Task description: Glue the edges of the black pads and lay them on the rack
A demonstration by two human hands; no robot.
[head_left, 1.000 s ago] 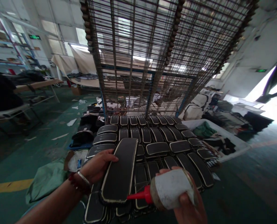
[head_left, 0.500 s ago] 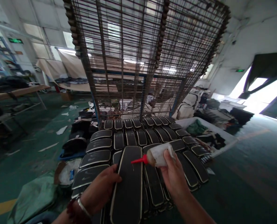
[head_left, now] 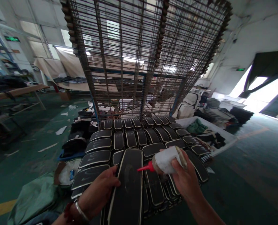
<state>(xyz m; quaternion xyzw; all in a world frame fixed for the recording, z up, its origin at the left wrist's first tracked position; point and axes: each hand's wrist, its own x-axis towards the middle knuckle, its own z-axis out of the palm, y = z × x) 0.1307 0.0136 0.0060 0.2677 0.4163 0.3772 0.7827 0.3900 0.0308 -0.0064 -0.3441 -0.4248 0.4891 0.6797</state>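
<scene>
My left hand point(head_left: 105, 184) grips the left edge of a long black panel point(head_left: 127, 200) with rounded corners and a pale border, thumb on its face. A faint wet-looking curved mark shows on the panel's upper half. In my right hand point(head_left: 184, 173) is a cloudy squeeze bottle point(head_left: 168, 160), tilted sideways, its red nozzle point(head_left: 145, 167) pointing left just over the panel's right side. I cannot tell whether the tip touches. Below and around lie rows of similar black panels point(head_left: 95, 157), several with streaky marks.
A tall wire rack point(head_left: 129, 62) leans up behind the panels. To the right stands a white bin point(head_left: 225, 145) holding cloth. At left are a green bag point(head_left: 36, 193), dark bundles point(head_left: 75, 140) and a work table point(head_left: 17, 92). Paper scraps lie on the green floor.
The bottle has moved right and slightly down, its nozzle shifting toward the panel's right edge. A curved wet-looking mark now shows on the panel. My left hand keeps its hold.
</scene>
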